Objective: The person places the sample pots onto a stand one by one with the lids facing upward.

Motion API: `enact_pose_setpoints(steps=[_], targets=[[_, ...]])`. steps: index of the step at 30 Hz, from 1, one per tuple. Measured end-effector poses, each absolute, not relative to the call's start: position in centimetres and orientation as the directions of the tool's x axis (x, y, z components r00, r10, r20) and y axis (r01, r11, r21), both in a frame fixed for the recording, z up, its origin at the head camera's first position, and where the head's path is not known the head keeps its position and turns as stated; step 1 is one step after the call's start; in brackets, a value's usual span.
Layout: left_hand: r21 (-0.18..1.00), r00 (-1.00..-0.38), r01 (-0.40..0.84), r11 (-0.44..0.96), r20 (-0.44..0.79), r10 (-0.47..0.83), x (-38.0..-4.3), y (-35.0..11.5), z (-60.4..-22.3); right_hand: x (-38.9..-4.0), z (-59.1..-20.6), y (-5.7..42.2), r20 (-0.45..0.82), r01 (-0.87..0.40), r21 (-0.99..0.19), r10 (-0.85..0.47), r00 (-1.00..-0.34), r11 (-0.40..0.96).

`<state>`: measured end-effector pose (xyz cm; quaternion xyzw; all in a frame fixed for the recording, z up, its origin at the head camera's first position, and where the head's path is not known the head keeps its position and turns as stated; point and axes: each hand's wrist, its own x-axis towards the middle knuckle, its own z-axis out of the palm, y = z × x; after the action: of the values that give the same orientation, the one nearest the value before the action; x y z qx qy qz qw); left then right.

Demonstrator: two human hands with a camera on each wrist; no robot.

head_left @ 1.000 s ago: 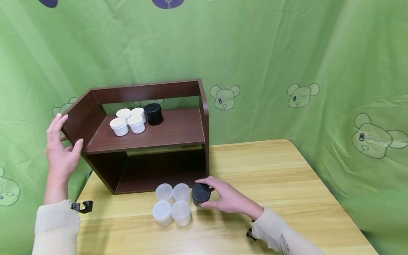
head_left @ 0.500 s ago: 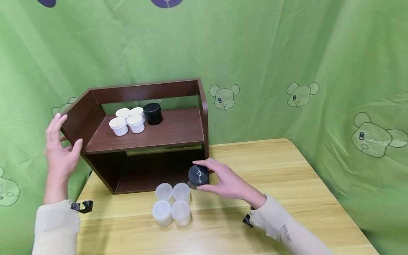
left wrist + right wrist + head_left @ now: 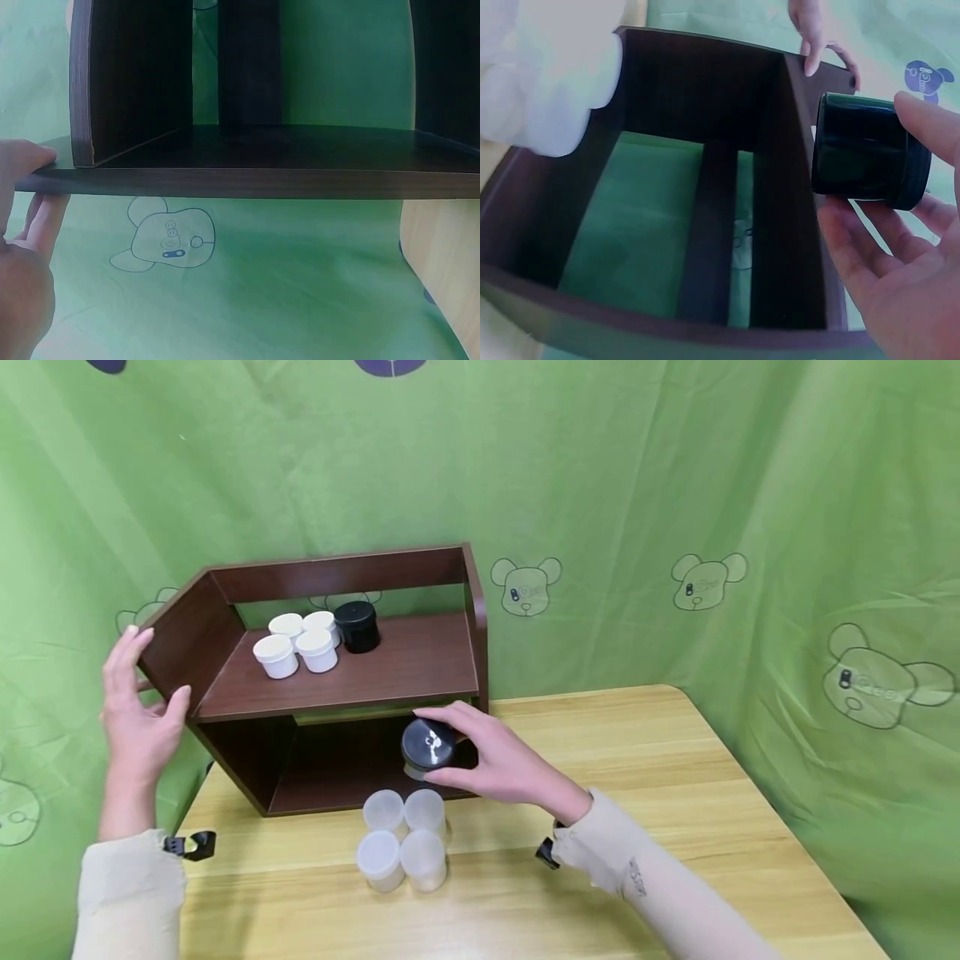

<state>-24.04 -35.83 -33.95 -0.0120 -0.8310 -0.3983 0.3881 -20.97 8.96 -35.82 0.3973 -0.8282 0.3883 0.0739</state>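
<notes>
My right hand (image 3: pixel 506 764) holds a black lidded jar (image 3: pixel 427 745) by its lid, in front of the lower compartment of a dark brown two-tier shelf (image 3: pixel 420 664). In the right wrist view the black jar (image 3: pixel 862 150) sits between thumb and fingers, apart from the shelf boards. My left hand (image 3: pixel 141 727) grips the shelf's left side panel. The left wrist view shows that hand (image 3: pixel 26 262) with its thumb on one face of the board and fingers on the other. Several translucent lidded cups (image 3: pixel 424 860) stand grouped on the table before the shelf.
On the upper tier stand several white lidded jars (image 3: pixel 317 652) beside another black jar (image 3: pixel 357 628). The wooden table (image 3: pixel 637 793) extends to the right of the shelf. A green curtain (image 3: pixel 600 485) hangs behind it.
My right hand has lifted the black jar off the table beside the translucent cups and carried it up and left, to the lower compartment's front. The left hand stays on the panel.
</notes>
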Motion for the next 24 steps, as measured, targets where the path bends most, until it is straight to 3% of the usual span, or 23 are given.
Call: enact_pose_setpoints(steps=[8, 24], targets=[[0.655, -0.701, 0.329, 0.680, 0.652, -0.289, -24.0, -35.6, -33.7, -22.5, -33.2, 6.0, 0.504, -0.758, -0.553, -0.585, -0.635, 0.346], [0.670, -0.699, 0.320, 0.670, 0.645, -0.310, -23.8, -35.5, -33.6, -26.1, -29.8, 1.8, 0.487, -0.710, -0.583, -0.530, -0.694, 0.394]])
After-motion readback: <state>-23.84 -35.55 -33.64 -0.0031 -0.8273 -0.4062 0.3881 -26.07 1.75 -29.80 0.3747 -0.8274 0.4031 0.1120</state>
